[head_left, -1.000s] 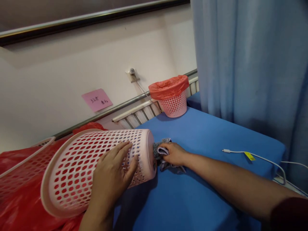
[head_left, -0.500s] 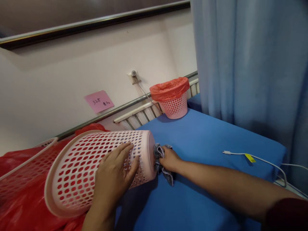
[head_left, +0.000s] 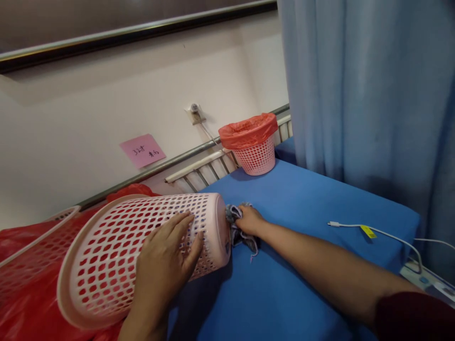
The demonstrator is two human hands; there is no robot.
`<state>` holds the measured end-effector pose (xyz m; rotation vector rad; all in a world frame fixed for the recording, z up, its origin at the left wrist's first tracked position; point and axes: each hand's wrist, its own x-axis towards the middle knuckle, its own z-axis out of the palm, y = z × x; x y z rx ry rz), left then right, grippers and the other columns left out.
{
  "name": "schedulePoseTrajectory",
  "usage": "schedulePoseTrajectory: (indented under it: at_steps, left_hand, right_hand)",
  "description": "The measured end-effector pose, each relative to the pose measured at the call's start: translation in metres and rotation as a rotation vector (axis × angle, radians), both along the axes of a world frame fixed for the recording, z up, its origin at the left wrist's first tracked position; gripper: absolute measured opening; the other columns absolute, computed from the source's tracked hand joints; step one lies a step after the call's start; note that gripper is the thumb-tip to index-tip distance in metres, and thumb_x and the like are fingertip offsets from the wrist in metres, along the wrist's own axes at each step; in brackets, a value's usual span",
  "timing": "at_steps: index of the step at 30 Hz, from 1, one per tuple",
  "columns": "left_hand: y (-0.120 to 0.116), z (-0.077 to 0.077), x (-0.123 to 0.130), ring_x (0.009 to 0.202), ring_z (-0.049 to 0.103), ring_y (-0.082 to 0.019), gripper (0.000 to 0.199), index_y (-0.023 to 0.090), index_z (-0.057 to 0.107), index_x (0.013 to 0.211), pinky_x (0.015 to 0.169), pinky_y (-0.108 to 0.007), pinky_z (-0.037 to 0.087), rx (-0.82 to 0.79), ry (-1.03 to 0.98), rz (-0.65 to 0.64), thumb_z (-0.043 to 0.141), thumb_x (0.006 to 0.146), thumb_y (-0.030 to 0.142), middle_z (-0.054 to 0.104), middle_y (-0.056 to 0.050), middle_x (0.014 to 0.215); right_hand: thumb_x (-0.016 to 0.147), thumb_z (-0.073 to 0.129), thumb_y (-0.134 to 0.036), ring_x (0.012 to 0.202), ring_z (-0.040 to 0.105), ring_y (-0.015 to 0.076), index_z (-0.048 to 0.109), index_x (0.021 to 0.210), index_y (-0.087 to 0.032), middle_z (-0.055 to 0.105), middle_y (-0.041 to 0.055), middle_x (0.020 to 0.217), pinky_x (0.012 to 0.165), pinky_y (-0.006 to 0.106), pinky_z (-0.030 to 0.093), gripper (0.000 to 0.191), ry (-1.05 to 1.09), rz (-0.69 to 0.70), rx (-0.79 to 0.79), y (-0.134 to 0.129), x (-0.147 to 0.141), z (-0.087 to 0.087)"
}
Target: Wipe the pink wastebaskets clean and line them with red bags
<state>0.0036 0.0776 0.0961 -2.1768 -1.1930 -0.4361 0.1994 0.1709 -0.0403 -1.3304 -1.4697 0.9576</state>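
Note:
A pink perforated plastic basket [head_left: 117, 246] lies on its side, its wide rim facing left and its base facing right. My left hand [head_left: 167, 255] rests on the basket's side, fingers stretched out and thumb apart. My right hand [head_left: 250, 220] is closed on a crumpled grey cloth [head_left: 234, 222], which touches the basket's base. Loose ends of the cloth hang below the fingers. Part of the basket's wall is hidden behind my left hand and forearm.
A second pink basket [head_left: 256, 158] with a red bag liner stands at the back of the blue bed surface [head_left: 302, 199]. Red plastic bags [head_left: 31, 303] and another basket [head_left: 39, 241] lie at left. A white cable [head_left: 387, 233] crosses the right side beside a blue curtain [head_left: 366, 94].
My right hand and the cloth have moved slightly upward along the basket's base. The basket's rim has shifted a little left and down; my left hand stays on its side.

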Motion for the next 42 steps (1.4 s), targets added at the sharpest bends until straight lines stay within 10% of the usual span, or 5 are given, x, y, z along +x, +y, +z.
schedulePoseTrajectory:
  at_steps: [6,13,20,28,42]
  left_hand:
    - [0.000,-0.001,0.000,0.116,0.075,-0.037,0.050,0.014,0.071,0.126,0.098,-0.052,0.056,-0.020,-0.002,0.022,0.045,0.105,0.050,0.078,-0.017,0.127]
    - [0.001,0.000,0.000,0.116,0.074,-0.038,0.052,0.012,0.072,0.126,0.098,-0.054,0.057,-0.025,-0.001,0.028,0.043,0.105,0.050,0.078,-0.019,0.126]
    - [0.002,0.000,0.001,0.115,0.075,-0.039,0.052,0.011,0.072,0.126,0.095,-0.055,0.058,-0.016,0.009,0.024,0.043,0.106,0.049,0.078,-0.020,0.127]
    - [0.000,0.001,-0.002,0.118,0.074,-0.037,0.048,0.016,0.071,0.126,0.103,-0.054,0.056,-0.070,-0.071,0.037,0.047,0.103,0.051,0.078,-0.016,0.129]
    - [-0.001,0.003,-0.001,0.120,0.073,-0.038,0.049,0.013,0.072,0.126,0.105,-0.055,0.056,-0.108,-0.085,0.040,0.048,0.102,0.049,0.077,-0.018,0.129]
  right_hand:
    - [0.093,0.061,-0.014,0.122,0.069,0.0160,0.056,0.150,-0.028,0.072,0.0018,0.139,0.104,0.028,0.052,0.059,-0.027,0.038,0.114,0.008,0.007,0.019]
    - [0.058,0.083,-0.007,0.083,0.076,0.0290,0.075,0.067,-0.023,0.077,0.0052,0.075,0.076,0.032,0.054,0.020,-0.272,0.283,-0.057,-0.011,0.014,0.015]
    - [0.084,0.063,-0.012,0.115,0.069,0.0223,0.069,0.128,-0.023,0.076,0.0066,0.125,0.091,0.028,0.052,0.046,-0.209,0.140,-0.094,-0.011,0.018,0.032]
    - [0.064,0.074,-0.009,0.061,0.066,0.0167,0.074,0.078,-0.019,0.073,-0.0032,0.069,0.057,0.024,0.051,0.017,-0.016,0.625,-0.312,-0.032,0.026,0.048]
    - [0.055,0.077,-0.004,0.057,0.061,0.0142,0.070,0.070,-0.021,0.068,-0.0081,0.061,0.058,0.024,0.051,0.024,-0.091,0.696,-0.183,-0.036,0.030,0.038]
